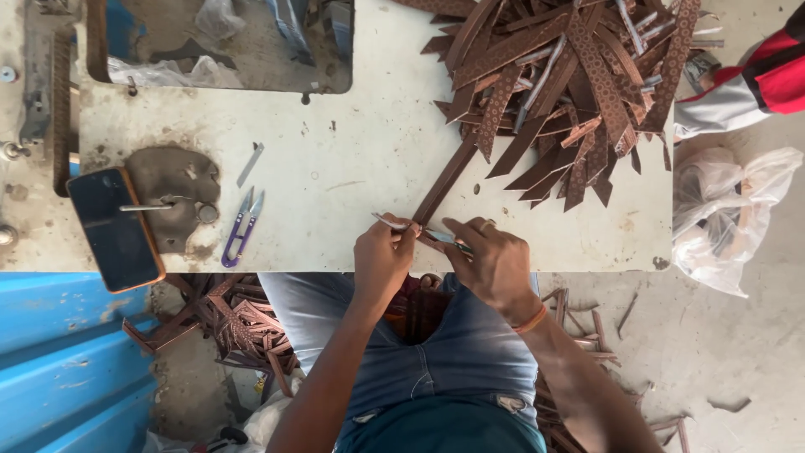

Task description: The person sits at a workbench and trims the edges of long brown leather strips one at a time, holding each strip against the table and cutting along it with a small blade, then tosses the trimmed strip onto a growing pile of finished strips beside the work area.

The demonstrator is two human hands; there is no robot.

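Note:
A long brown strap strip (446,178) lies on the white worktable (352,159), running from the big heap toward the near edge. My left hand (381,256) pinches its near end and a thin silvery tool (387,222). My right hand (490,256) grips a small metal tool (444,239) against the same end of the strip. Both hands meet at the table's front edge, above my lap.
A heap of brown patterned strips (562,75) fills the far right of the table. Purple thread snips (241,226), a small blade (250,164) and a phone (116,226) lie at left. More strips litter the floor (239,323). A plastic bag (725,214) and another person's red sleeve (776,71) are at right.

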